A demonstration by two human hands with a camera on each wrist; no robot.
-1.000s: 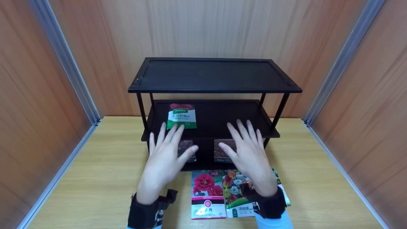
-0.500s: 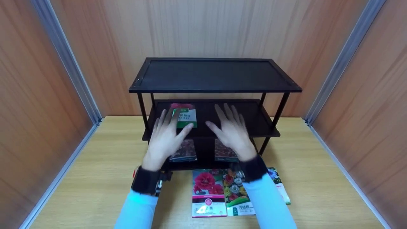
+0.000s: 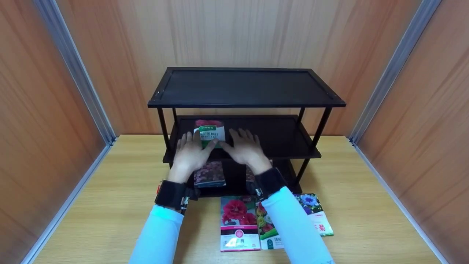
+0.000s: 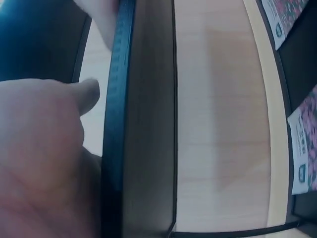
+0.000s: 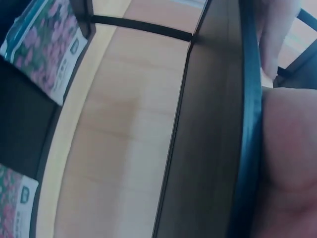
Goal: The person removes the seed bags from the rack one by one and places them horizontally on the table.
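A green-and-white seed packet (image 3: pixel 212 132) with a pink flower lies toward the left of the rack's middle shelf (image 3: pixel 278 139). My left hand (image 3: pixel 188 154) is at its lower left, fingers extended, the thumb overlapping the bottom edge. On the other side my right hand (image 3: pixel 244 147) lies over the shelf's front, fingers extended beside the packet and thumb toward its lower right corner. Both thumbs point at each other. In the left wrist view the left hand (image 4: pixel 39 148) is just above the shelf's front edge (image 4: pixel 116 99); the right wrist view shows the right hand (image 5: pixel 292 158) likewise.
The black rack's top board (image 3: pixel 242 86) overhangs the middle shelf. Below, the bottom shelf bears a dark flowered packet (image 3: pixel 209 174) and another packet (image 3: pixel 250 175), partly hidden by my right wrist. In front lie a pink-flower packet (image 3: pixel 240 223), a rose-patterned packet (image 3: pixel 269 231) and a blue-flower packet (image 3: pixel 315 214).
Both hands have moved forward from over the bottom shelf to the middle shelf. The right hand has also swung left, closing toward the left hand around the green-and-white packet, which stays in place.
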